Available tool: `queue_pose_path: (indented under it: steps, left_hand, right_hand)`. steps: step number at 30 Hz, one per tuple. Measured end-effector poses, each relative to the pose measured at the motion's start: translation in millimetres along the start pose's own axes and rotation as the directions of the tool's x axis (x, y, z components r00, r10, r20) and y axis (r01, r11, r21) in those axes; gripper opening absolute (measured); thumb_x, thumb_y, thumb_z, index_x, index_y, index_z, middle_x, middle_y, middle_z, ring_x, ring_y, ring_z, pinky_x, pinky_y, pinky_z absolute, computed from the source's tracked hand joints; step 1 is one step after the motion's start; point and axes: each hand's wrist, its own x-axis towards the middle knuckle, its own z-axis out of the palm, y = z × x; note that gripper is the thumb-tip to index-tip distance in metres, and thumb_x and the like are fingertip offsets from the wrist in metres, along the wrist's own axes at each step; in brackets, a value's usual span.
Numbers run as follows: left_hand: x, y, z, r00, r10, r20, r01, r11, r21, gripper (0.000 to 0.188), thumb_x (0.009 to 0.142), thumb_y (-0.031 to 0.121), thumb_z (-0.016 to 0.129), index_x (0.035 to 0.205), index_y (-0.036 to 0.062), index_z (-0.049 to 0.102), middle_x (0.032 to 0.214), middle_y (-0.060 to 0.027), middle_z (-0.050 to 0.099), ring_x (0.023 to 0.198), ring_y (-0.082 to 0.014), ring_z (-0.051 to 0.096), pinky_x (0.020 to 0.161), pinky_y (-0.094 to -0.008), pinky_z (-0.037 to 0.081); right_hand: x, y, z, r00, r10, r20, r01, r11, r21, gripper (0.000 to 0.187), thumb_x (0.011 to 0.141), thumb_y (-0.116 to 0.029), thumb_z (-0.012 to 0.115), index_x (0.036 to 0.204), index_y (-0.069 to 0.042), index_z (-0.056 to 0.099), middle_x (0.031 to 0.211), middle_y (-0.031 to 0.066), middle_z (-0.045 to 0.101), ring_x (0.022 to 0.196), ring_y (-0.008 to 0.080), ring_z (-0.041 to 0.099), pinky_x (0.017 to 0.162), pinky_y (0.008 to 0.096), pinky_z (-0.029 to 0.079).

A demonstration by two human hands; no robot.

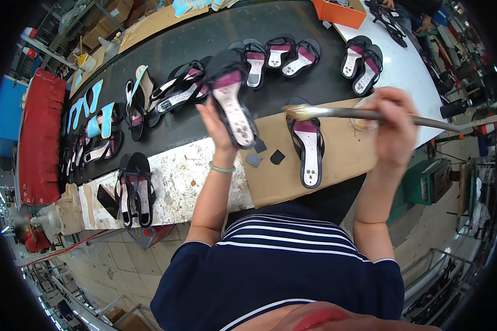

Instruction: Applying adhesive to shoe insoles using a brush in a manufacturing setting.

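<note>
Head view: I see the left hand (218,124) closed around a black sandal (232,99), raised above the bench (176,176) with its insole turned up toward the camera, presumably so the surface is reachable. The right hand (395,127) is clasped on a long brush (337,113), its tip near the sandal. The insole is white with a magenta heel patch (small rivets show). A second sandal (309,146) lies on cardboard (276,182).

Glossy black sandal (232,96) with matt insole; matt brown cardboard sheet (337,149); rough, paint-flecked bench edge (176,182).
</note>
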Motion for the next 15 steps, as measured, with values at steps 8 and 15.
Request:
queue_pose_path:
  steps: [8,15]
  left_hand:
    - [13,69,-92,0.987,0.1,-0.129,-0.098,0.995,0.025,0.072,0.1,0.061,0.024,0.135,0.004,0.049,0.122,-0.0107,0.063,0.101,-0.0252,0.064,0.085,-0.0382,0.054]
    - [-14,99,-122,0.96,0.166,-0.225,-0.154,0.985,0.072,0.071,0.102,0.059,0.021,0.136,0.0033,0.049,0.129,-0.0122,0.06,0.113,-0.0263,0.06,0.096,-0.0392,0.049]
  right_hand:
    - [10,-41,-28,0.976,0.191,-0.101,-0.215,0.817,-0.534,0.029,0.089,-0.014,0.048,0.107,0.002,0.065,0.073,0.0026,0.049,0.066,0.0126,0.045,0.063,0.03,0.042]
    - [-9,141,47,0.559,0.587,0.586,0.62,0.173,-0.765,0.011,0.072,-0.006,0.064,0.08,-0.004,0.072,0.085,0.0176,0.068,0.081,0.033,0.068,0.067,0.0421,0.054]
